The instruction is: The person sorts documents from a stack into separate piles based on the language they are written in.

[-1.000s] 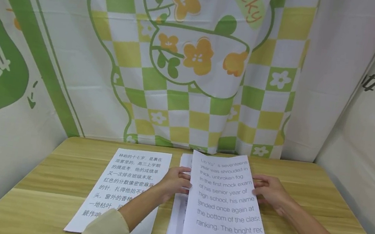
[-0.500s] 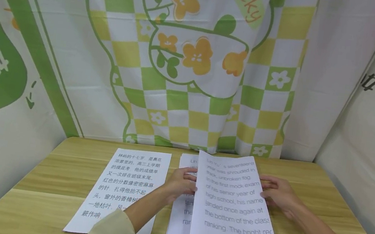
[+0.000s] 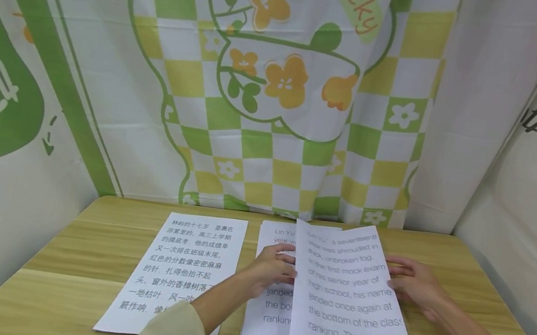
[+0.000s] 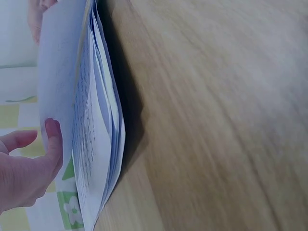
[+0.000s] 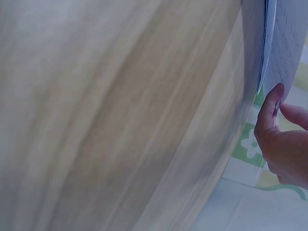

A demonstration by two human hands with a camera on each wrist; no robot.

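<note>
A sheet of paper [image 3: 346, 313] printed with English text is held slightly lifted and bowed, between my two hands. My left hand [image 3: 269, 272] has its thumb and fingers at the sheet's left edge; in the left wrist view one fingertip lies against its underside. On the opposite side, my right hand [image 3: 418, 289] pinches the right edge between thumb and fingers. Beneath lies a paper stack [image 3: 264, 334] whose top page carries English text, partly covered by the sheet and my left hand. In the left wrist view the stack's page edges [image 4: 113, 120] fan a little apart.
To the left, a sheet with Chinese text [image 3: 178, 269] lies flat on the wooden table [image 3: 68, 254], partly under my left forearm. A patterned curtain [image 3: 270, 151] hangs right behind the table's far edge, with printed white cloth at both sides.
Both hands have moved right together, carrying the sheet. More of the stack's top page shows on the left, and the sheet now overhangs the stack's right side further.
</note>
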